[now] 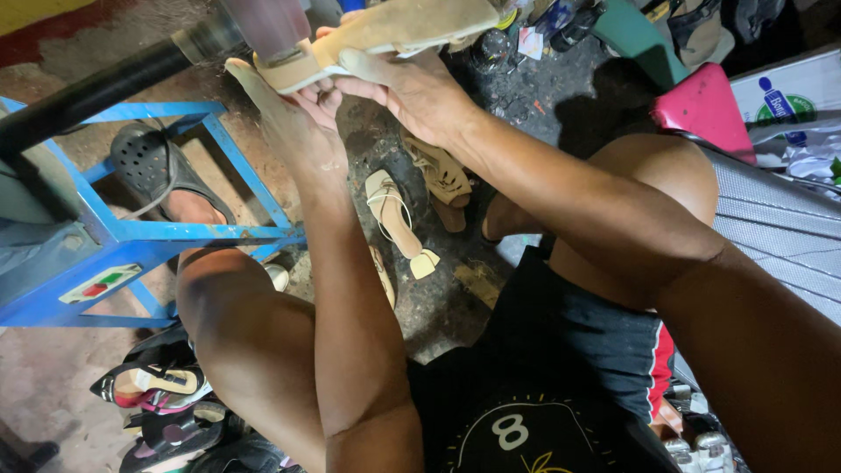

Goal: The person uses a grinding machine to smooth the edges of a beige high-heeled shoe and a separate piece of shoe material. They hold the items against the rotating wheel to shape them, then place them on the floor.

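Both my hands hold a tan shoe sole [399, 26] up near the top of the view. My left hand [293, 114] grips its heel end from below, fingers curled under it. My right hand [407, 88] clasps the sole from the right side, thumb on its lower edge. The heel end of the sole presses against a spinning drum [263, 26] on a machine with a dark shaft [88, 92]. My bare knees are spread on either side below.
A blue metal frame [175, 232] with a small red and green switch stands at left, a foot in a grey sandal [162, 175] under it. Beige strappy sandals [399, 219] lie on the dark floor. More shoes [166, 394] are piled at lower left. A pink stool [705, 105] is at right.
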